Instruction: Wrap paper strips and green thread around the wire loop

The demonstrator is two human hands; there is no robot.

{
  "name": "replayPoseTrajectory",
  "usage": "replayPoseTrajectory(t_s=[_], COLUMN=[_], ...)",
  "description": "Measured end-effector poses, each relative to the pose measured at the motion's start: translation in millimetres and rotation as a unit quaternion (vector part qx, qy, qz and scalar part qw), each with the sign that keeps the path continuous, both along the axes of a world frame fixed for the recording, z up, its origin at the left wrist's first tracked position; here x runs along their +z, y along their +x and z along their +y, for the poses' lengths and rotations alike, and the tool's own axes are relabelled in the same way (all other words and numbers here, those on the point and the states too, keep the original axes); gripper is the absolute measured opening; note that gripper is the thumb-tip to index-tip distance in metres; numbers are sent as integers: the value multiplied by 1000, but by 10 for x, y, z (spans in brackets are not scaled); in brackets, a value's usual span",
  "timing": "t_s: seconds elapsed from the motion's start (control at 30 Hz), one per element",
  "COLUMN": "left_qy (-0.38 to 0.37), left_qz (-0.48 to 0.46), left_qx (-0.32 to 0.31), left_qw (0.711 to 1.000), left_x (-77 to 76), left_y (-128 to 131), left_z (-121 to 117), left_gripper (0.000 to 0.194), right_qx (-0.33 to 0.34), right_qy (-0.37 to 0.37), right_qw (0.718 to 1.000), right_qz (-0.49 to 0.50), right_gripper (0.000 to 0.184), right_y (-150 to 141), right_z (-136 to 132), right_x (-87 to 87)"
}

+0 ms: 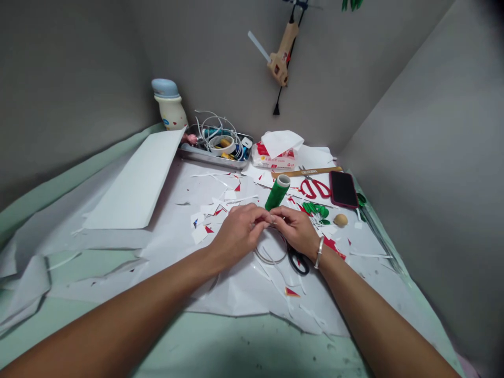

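Note:
My left hand (pixel 243 227) and my right hand (pixel 296 229) meet fingertip to fingertip, both pinched closed. Whatever lies between the fingertips is too small to make out. A thin round wire ring (pixel 271 261) shows just below them; whether the fingers touch it I cannot tell. Behind the fingers stands a tilted spool of green thread (pixel 277 193). Beside my right wrist, partly under that hand, lie black-handled scissors (pixel 299 262). Green leaf-like pieces (pixel 316 211) and a small tan ball (pixel 340 220) rest to the right of my right hand.
Red-handled scissors (pixel 323 188), a wooden ruler (pixel 315 171) and a phone (pixel 343 189) lie at the right. Behind are a tissue pack (pixel 273 157) and a metal tray (pixel 214 158) of supplies. White board (pixel 136 181) leans left. A glue gun (pixel 281 60) hangs on the wall.

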State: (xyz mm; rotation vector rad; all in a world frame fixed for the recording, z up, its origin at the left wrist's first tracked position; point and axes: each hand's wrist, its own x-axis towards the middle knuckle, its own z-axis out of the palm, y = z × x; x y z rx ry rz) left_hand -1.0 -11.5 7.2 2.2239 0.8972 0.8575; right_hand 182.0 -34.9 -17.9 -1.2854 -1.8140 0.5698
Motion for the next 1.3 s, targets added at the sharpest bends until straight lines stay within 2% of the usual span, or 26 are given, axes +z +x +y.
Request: replayPoseTrajectory(t_s=[0.13, 0.27, 0.37, 0.47, 0.63, 0.77, 0.9, 1.03, 1.1, 1.2, 1.3], left_qy=[-12, -3, 16, 38, 26, -1, -17, 1, 16, 32, 31], left_qz=[-43, -25, 15, 45, 45, 2, -21, 4, 34, 68, 80], left_qx=[57, 108, 107, 79, 44, 33, 62, 93, 92, 69, 37], left_qw=[997, 994, 994, 995, 998, 999, 998, 996, 995, 995, 996], left_x=[21, 25, 7, -16, -1, 33, 37, 3, -23, -54, -53], left_y=[-20, -37, -47, -47, -31, -21, -24, -38, -41, -31, -11], left_z=[29, 57, 71, 69, 36, 27, 47, 77, 82, 63, 24], left_gripper=[11, 12, 13, 15, 15, 13, 12, 14, 15, 15, 14], right_qx=[17, 55, 62, 44, -11, -10, 29, 63, 67, 41, 2], right_qy=[23, 54, 86, 109, 88, 30, 34, 111, 150, 170, 141], right_qw=[997, 981, 966, 970, 992, 999, 996, 971, 960, 965, 982], right_qz=[-67, -179, -235, -213, -89, -37, -74, -203, -229, -194, -125], right_gripper=[15, 14, 13, 14, 14, 15, 14, 15, 15, 16, 15], right_y=[-25, -48, -59, -71, -66, -10, -8, -78, -102, -90, -30], right_z=[-31, -103, -108, -45, 98, 130, 79, -3, -33, -41, -3], right_x=[27, 182, 325, 399, 281, 114, 22, 54, 93, 126, 103])
